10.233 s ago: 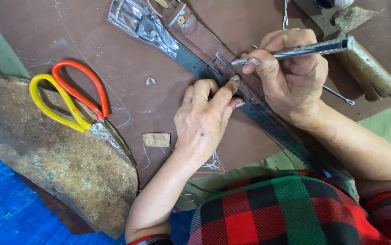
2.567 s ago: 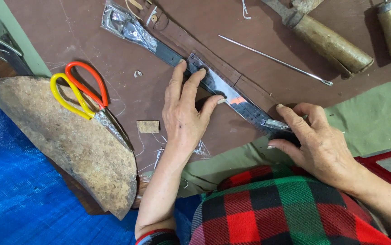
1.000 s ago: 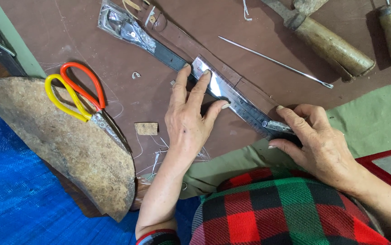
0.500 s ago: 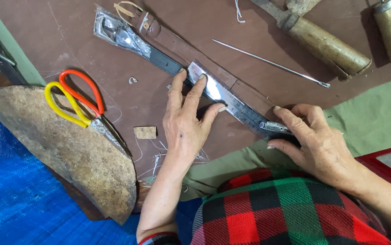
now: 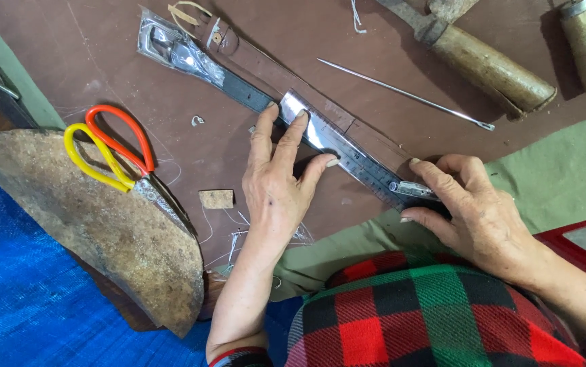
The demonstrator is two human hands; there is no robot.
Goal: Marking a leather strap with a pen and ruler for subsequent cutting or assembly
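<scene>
A long metal ruler (image 5: 337,139) lies diagonally on a brown leather sheet (image 5: 102,75), on top of a brown leather strap (image 5: 293,78) with a buckle at its upper left end. My left hand (image 5: 276,180) lies flat with spread fingers, its fingertips pressing the ruler's middle. My right hand (image 5: 473,211) rests at the ruler's lower right end, thumb and fingers pinching a small metal tool (image 5: 412,188) against the ruler.
Scissors (image 5: 113,153) with one orange and one yellow handle lie on a rough stone slab (image 5: 102,238) at left. A thin metal awl (image 5: 405,93) and two wooden-handled tools (image 5: 490,64) lie at the top right. A small leather scrap (image 5: 217,198) lies by my left wrist. Green cloth (image 5: 565,177) at right.
Ten seconds ago my right hand held a metal tool above the ruler; now it rests low at the ruler's end. Over the last second the hands barely moved; the view shifted slightly.
</scene>
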